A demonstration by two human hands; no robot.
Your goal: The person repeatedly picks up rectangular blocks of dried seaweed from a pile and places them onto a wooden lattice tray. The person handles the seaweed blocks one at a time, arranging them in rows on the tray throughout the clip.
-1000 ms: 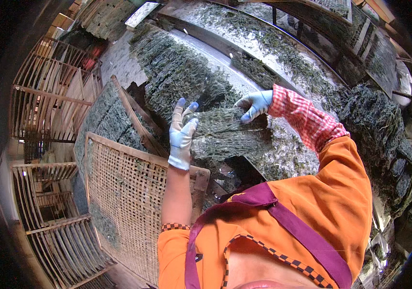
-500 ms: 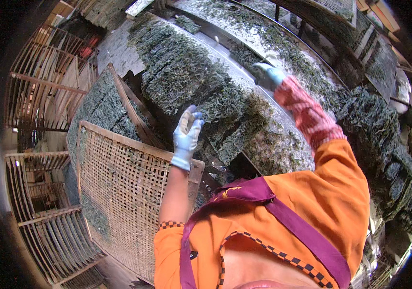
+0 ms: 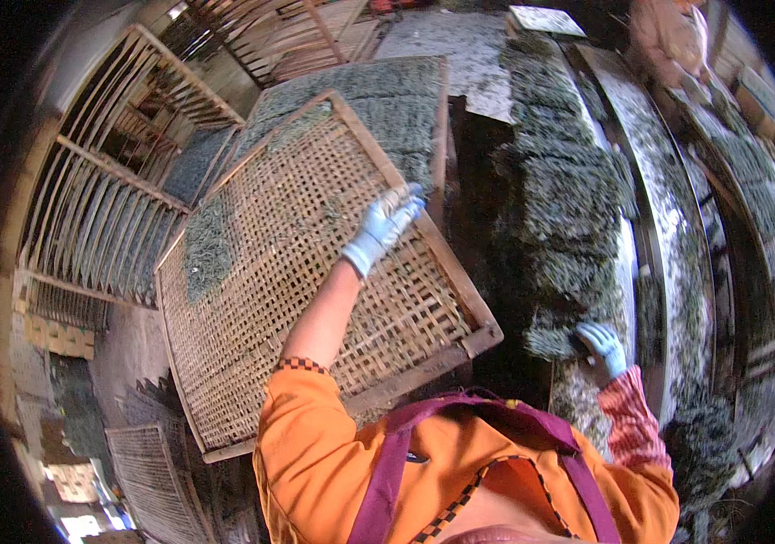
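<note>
My left hand [image 3: 382, 232], in a pale blue glove, lies over the wooden-framed woven tray [image 3: 315, 263]. Its fingers are stretched apart at the tray's right rim; whether they press on it I cannot tell. A small patch of grey-green stringy plant matter [image 3: 208, 249] lies on the tray's left part. To the right runs a row of matted plant slabs [image 3: 569, 204]. At the row's near end, my right hand [image 3: 603, 347], gloved in pale blue with a red patterned sleeve, reaches beside a small clump [image 3: 549, 337], fingers extended and seemingly touching it.
Behind the tray stands another tray [image 3: 342, 86] covered with plant slabs. Slatted racks [image 3: 125, 172] rise on the left. A long pale trough [image 3: 668, 236] with loose plant bits runs along the right. Another person [image 3: 668, 41] is at the far right.
My view has turned left, bringing the woven tray more fully into sight. My left hand has moved onto the tray's rim area; my right has come back from the far trough to the row's near end.
</note>
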